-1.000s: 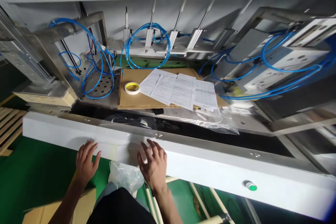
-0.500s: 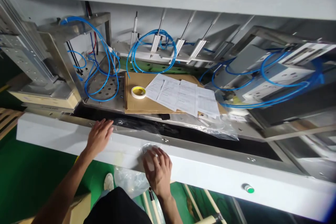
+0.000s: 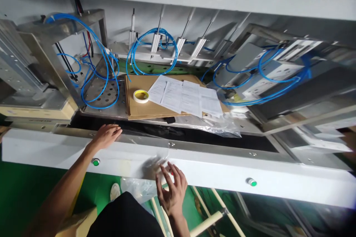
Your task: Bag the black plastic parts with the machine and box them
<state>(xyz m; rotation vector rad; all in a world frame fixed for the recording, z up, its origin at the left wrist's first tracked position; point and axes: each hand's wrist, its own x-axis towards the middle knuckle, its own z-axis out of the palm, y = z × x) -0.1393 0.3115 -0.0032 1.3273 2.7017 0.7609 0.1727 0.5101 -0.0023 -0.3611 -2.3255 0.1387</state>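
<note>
The left hand (image 3: 107, 136) lies flat on the top edge of the white front rail (image 3: 211, 170) of the machine, at about 10 o'clock from the person's body. Its fingers are extended and grasp nothing; the fingertips reach toward the dark slot behind the rail. The right hand (image 3: 172, 189) is at 12 o'clock, in front of the rail face, fingers spread and loosely curled. The fingertips touch a piece of clear plastic film (image 3: 155, 163) that clings to the rail face; no closed grip on the film is visible.

More clear film hangs below the rail at 11 o'clock. A second clear bag (image 3: 222, 127) lies on the metal surface behind the slot, at 1 o'clock. A cardboard sheet (image 3: 139, 109) rests farther back at 12 o'clock, carrying a roll of tape (image 3: 141, 96) and several printed papers (image 3: 186, 96). Blue air hoses (image 3: 97, 63) loop above at 11 o'clock and 2 o'clock. Two green buttons (image 3: 96, 162) (image 3: 252, 182) are set in the rail face.

Recommended practice for handling the film:
- Keep the left hand flat as a brace and clear of the slot.
- Pinch the film by one edge; it is thin and is likely to cling and crease.
- Keep both wrists away from the green buttons.
</note>
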